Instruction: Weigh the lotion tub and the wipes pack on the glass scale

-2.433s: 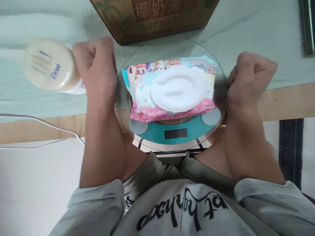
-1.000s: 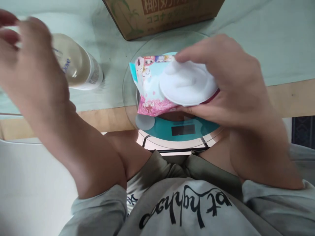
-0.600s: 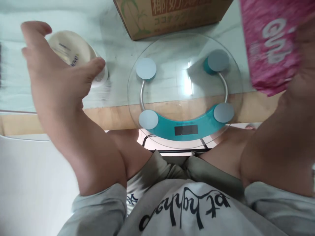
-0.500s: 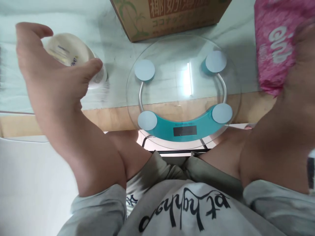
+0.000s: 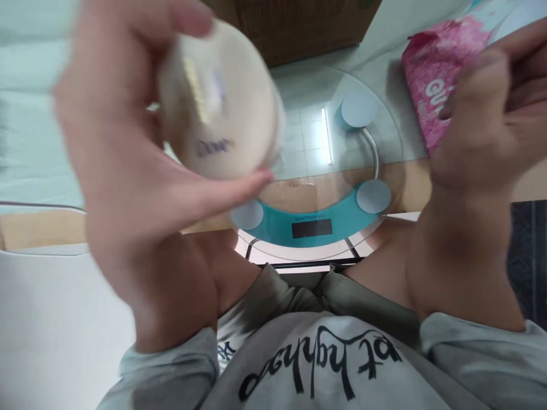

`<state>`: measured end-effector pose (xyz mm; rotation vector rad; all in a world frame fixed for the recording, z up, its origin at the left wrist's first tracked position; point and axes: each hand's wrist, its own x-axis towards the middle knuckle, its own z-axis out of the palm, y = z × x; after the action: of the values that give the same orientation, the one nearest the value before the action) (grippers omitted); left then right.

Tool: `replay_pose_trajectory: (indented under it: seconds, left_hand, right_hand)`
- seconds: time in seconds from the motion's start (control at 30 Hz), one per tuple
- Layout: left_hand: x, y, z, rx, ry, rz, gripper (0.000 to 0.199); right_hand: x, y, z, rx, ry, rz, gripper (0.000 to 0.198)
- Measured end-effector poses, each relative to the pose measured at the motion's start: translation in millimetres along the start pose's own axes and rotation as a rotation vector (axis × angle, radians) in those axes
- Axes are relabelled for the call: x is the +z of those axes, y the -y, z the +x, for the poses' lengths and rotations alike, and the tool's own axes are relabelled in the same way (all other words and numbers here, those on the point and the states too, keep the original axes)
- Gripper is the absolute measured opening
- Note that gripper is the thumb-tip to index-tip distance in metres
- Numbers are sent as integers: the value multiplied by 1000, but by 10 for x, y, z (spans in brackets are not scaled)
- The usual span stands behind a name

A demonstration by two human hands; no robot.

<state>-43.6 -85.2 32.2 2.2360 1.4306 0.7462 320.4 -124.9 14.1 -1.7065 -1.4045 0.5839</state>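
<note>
Lifted off the cloth since half a second ago, the cream Dove jar (image 5: 217,102) now hangs in the air over the left part of the glass scale (image 5: 342,165), blurred by motion and tilted so its round face with the brand lettering turns toward the camera. Half a second back it stood on the pale green cloth (image 5: 29,131) left of the scale, with the fingers only closing round it.

Working from the left of the scale: the left hand (image 5: 128,165) grasps the jar, thumb pressed along its lower edge and the other fingers curled over its top. Hand and jar together cover the scale's near-left and far-left foot pads. The scale itself lies flat at the table edge, its teal bar and dark display (image 5: 311,228) toward the person, with nothing resting on the glass. Beyond the scale sits a brown cardboard box (image 5: 299,28), only its lower part in view.

Right of the scale, the pink wet-wipe pack (image 5: 431,85) sits lower than before, close to the cloth; whether it touches the cloth cannot be told. The right hand (image 5: 482,125) is curled at the pack's near right side, fingers bent against it, so it appears to grip the pack, though the blur hides the contact.
</note>
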Motion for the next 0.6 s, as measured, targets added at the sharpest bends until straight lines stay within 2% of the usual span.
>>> replay_pose_trajectory:
  seconds: [0.1, 0.17, 0.23, 0.37, 0.5, 0.57, 0.6]
  left_hand:
    - [282, -560, 61, 39, 69, -5, 78]
    - [389, -776, 73, 88, 131, -17, 73]
    - [433, -880, 77, 191, 170, -47, 63]
    - [414, -900, 109, 340, 168, -84, 49]
    - [342, -780, 166, 384, 332, -118, 68]
    - [317, -637, 187, 407, 287, -186, 84]
    - [316, -540, 195, 365, 193, -222, 84]
  right_hand:
    - [182, -41, -40, -129, -62, -12, 41]
    - [264, -88, -33, -121, -74, 2, 43]
    - [299, -122, -16, -119, -73, 4, 42]
    - [272, -155, 18, -107, -44, -14, 42]
    - [254, -209, 22, -72, 1, 2, 41]
    - [284, -254, 10, -35, -4, 53, 41]
    - [306, -282, 4, -11, -6, 93, 41]
